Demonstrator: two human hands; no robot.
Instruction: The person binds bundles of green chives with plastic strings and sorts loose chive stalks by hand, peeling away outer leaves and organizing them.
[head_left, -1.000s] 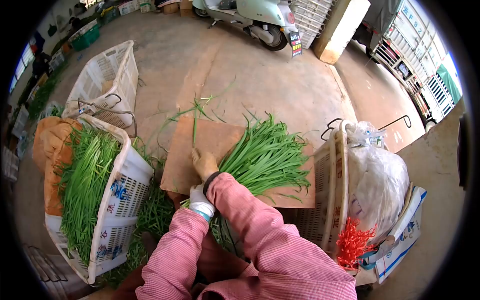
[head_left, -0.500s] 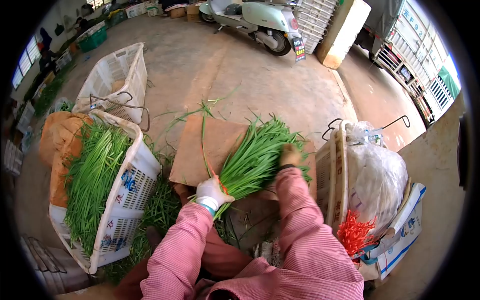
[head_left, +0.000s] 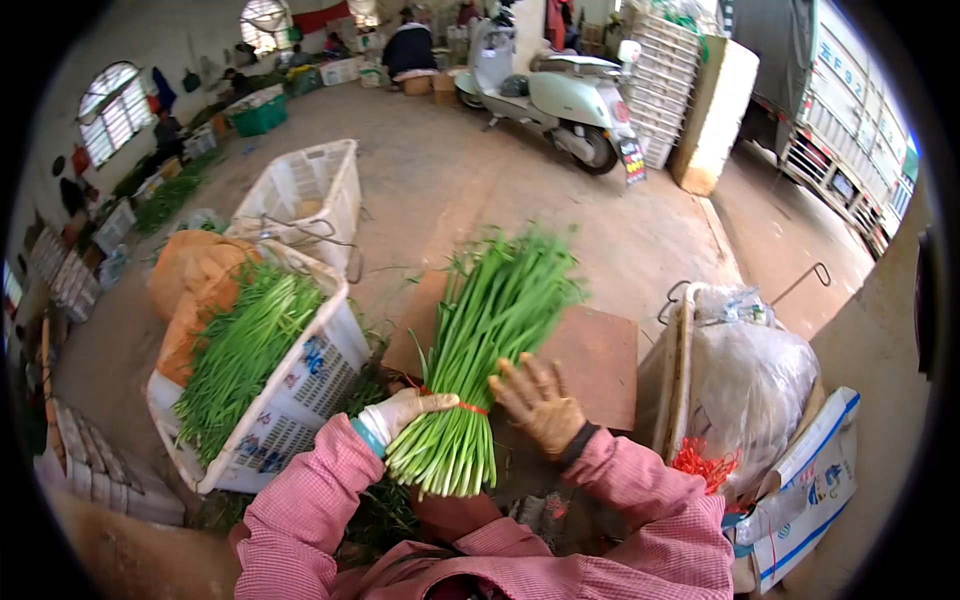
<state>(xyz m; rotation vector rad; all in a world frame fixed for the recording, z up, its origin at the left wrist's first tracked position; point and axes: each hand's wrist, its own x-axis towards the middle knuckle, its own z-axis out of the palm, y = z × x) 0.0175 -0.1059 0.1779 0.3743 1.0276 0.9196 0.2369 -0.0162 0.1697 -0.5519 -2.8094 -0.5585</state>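
Left hand (head_left: pixel 398 410) gripping my banded greens (head_left: pixel 445 448), right hand (head_left: pixel 548 410) spread empty; banding looks complete, moving them calls for firm support.

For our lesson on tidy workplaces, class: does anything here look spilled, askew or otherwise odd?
Loose greens lie on the floor beside the white crate, outside any crate or bundle, so they look spilled. A stray leaf bends out from the banded bundle on its left side.

The single wide camera looks forward and down from the head, close above the left hand (head_left: pixel 408 408), right hand (head_left: pixel 540 405) and greens (head_left: pixel 500 300), with the scooter (head_left: pixel 580 98) far off
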